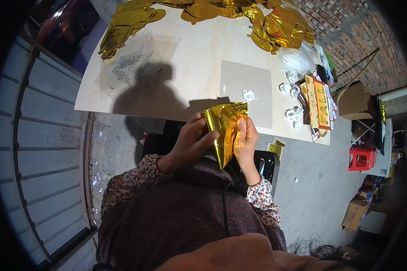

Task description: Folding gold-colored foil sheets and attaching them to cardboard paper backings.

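Observation:
A folded gold foil balloon (226, 135) is held up in front of my body, just off the table's near edge, creased and tapering to a point at the bottom. My right hand (246, 140) grips its right side, the thumb pressed on the front face. At the left edge, my left hand (195, 141) has its fingers curled partly behind the foil and its thumb along the front. Just beyond the balloon, a small white coil (248, 95) sits on a flat grey sheet (246, 74) with a hang slot.
Gold foil balloons (282, 27) heap along the far side of the pale table (192, 58). Printed clear bags (135, 65) lie at left. More white coils (294, 90), clear straws (296, 58) and printed cards (321, 101) line the right. A red stool (362, 159) stands beyond.

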`<state>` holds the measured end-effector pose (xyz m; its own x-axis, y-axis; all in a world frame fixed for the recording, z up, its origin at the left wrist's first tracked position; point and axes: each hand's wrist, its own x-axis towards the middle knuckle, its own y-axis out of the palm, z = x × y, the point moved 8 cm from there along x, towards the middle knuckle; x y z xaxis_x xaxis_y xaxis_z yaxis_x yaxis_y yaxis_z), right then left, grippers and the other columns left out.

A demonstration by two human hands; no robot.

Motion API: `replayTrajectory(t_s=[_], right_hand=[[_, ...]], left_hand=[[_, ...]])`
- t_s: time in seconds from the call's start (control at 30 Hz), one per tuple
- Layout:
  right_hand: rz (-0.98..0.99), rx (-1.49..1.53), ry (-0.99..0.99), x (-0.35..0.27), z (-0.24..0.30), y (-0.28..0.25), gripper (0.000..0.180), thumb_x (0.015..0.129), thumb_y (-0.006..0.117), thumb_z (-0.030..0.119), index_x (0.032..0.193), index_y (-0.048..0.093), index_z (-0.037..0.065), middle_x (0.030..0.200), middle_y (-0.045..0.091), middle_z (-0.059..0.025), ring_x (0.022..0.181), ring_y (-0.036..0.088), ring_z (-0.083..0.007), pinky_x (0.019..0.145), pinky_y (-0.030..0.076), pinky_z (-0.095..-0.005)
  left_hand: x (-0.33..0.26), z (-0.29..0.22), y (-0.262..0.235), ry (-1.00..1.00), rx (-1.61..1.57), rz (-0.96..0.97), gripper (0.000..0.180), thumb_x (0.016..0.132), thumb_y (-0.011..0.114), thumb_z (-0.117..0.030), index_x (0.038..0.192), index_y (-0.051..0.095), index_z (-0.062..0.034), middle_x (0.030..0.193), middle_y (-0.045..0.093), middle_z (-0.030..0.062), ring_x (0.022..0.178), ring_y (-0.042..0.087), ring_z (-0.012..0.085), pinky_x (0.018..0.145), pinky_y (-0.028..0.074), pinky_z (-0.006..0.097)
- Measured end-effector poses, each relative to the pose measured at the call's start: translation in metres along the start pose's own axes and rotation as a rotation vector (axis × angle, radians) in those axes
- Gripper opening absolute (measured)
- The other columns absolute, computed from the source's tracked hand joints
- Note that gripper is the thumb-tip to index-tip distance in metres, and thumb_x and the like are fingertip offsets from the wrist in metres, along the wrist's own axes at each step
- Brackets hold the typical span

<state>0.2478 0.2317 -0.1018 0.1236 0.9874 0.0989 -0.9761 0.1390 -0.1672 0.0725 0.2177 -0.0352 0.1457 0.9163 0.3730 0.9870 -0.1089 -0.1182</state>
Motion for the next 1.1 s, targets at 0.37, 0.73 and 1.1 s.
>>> replayTrajectory(t_s=[0.37, 0.73, 1.1], right_hand=[[0.099, 0.165, 0.069, 0.008, 0.008, -0.016, 0.029, 0.104, 0.046, 0.024, 0.101, 0.059, -0.001, 0.087, 0.060, 0.0031, 0.077, 0.048, -0.0020, 0.069, 0.042, -0.0188], [-0.060, -0.357, 0.020, 0.086, 0.032, -0.065, 0.035, 0.094, 0.060, 0.010, 0.126, 0.053, -0.003, 0.084, 0.067, -0.0097, 0.071, 0.060, -0.0127, 0.065, 0.049, -0.0276], [-0.101, -0.752, -0.374, 0.088, 0.060, -0.045, 0.039, 0.093, 0.057, 0.010, 0.129, 0.052, -0.001, 0.119, 0.059, -0.0232, 0.111, 0.057, -0.0377, 0.094, 0.046, -0.0413]], left_hand=[[0.007, 0.061, 0.015, -0.392, -0.101, -0.090, 0.009, 0.091, 0.061, -0.006, 0.089, 0.063, 0.0025, 0.074, 0.064, 0.0009, 0.068, 0.053, 0.0035, 0.059, 0.045, 0.022], [0.110, 0.086, 0.042, -0.429, -0.174, 0.009, 0.013, 0.089, 0.064, -0.007, 0.094, 0.064, 0.0055, 0.081, 0.067, 0.0051, 0.072, 0.058, 0.0059, 0.063, 0.048, 0.024], [0.118, 0.114, 0.058, -0.469, -0.357, 0.073, 0.022, 0.091, 0.058, 0.003, 0.112, 0.059, 0.0071, 0.102, 0.066, 0.0069, 0.089, 0.060, 0.0083, 0.080, 0.051, 0.025]])
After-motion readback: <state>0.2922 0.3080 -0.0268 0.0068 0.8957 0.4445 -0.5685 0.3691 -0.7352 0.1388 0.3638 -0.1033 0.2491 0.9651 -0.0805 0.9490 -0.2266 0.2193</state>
